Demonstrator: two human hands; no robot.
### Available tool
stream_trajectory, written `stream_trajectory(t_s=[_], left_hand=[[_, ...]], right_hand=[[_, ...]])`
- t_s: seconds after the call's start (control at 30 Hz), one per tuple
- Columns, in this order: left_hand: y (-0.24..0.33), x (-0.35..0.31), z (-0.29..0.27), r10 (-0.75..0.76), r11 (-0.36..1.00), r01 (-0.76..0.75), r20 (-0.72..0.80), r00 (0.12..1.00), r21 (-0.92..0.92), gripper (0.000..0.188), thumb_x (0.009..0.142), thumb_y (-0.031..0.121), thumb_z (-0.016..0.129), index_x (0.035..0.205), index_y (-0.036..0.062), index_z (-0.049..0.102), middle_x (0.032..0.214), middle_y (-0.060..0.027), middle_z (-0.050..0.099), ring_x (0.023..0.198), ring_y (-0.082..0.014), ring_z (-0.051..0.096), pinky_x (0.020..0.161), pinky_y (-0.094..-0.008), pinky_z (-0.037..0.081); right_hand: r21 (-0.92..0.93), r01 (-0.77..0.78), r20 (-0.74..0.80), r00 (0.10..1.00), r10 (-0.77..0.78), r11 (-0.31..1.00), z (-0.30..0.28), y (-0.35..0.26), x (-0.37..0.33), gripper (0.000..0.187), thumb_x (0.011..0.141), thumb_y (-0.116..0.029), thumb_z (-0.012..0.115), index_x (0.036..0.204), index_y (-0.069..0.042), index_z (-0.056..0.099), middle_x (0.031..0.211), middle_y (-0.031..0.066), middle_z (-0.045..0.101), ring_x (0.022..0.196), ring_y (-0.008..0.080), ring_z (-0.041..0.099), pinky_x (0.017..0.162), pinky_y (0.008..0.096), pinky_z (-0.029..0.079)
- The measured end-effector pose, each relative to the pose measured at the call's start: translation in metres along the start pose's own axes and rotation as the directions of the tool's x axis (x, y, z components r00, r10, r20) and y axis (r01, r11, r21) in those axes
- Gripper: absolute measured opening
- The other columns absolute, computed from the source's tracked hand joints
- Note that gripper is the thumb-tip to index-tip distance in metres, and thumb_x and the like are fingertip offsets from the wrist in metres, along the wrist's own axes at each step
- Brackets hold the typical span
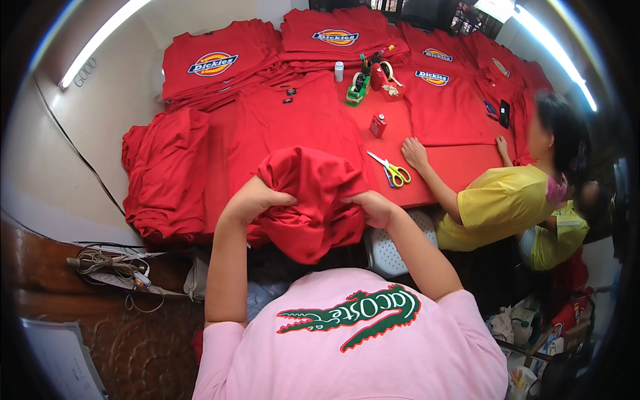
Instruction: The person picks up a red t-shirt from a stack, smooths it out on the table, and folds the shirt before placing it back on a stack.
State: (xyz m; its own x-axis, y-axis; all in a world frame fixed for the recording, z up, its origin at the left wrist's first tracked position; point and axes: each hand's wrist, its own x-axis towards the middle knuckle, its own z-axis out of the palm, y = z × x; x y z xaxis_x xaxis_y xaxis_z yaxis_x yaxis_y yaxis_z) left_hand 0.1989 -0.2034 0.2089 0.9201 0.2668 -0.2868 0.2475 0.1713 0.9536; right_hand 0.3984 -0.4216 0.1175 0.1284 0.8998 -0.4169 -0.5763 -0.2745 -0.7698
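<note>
A bunched red shirt (310, 207) hangs between my two hands at the table's near edge, its folds gathered up. My left hand (257, 200) is closed on its left side, thumb pressed inward over the cloth. On the opposite side my right hand (375, 208) grips the fabric, its fingertips partly hidden in the folds. Beyond the bundle a red shirt (287, 127) lies spread out, with two small dark labels near its neckline. Just right of it are scissors with yellow handles (399, 175), blades pointing away to the left.
Stacked red shirts (213, 63) with printed emblems line the back; a crumpled red pile (167, 173) sits left. A small red can (378, 125), green tape dispenser (358, 89) and white bottle (339, 71) stand mid-table. A person in yellow (507, 200) works at right, beside a perforated stool (407, 243).
</note>
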Motion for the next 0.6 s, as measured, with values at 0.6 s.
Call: stream_trajectory(t_s=[0.6], left_hand=[[-0.026, -0.019, 0.022, 0.187, 0.855, -0.208, -0.092, 0.978, -0.476, 0.053, 0.097, 0.032, 0.072, 0.132, -0.0072, 0.064, 0.121, -0.0142, 0.073, 0.112, -0.0221, 0.07, 0.102, -0.0407, 0.054]], right_hand=[[0.38, 0.262, 0.508, 0.742, -0.436, 0.887, 0.018, -0.082, -0.051, 0.042, 0.105, -0.023, 0.057, 0.137, 0.003, 0.06, 0.13, 0.0178, 0.071, 0.112, 0.0244, 0.072, 0.1, 0.0387, 0.057]])
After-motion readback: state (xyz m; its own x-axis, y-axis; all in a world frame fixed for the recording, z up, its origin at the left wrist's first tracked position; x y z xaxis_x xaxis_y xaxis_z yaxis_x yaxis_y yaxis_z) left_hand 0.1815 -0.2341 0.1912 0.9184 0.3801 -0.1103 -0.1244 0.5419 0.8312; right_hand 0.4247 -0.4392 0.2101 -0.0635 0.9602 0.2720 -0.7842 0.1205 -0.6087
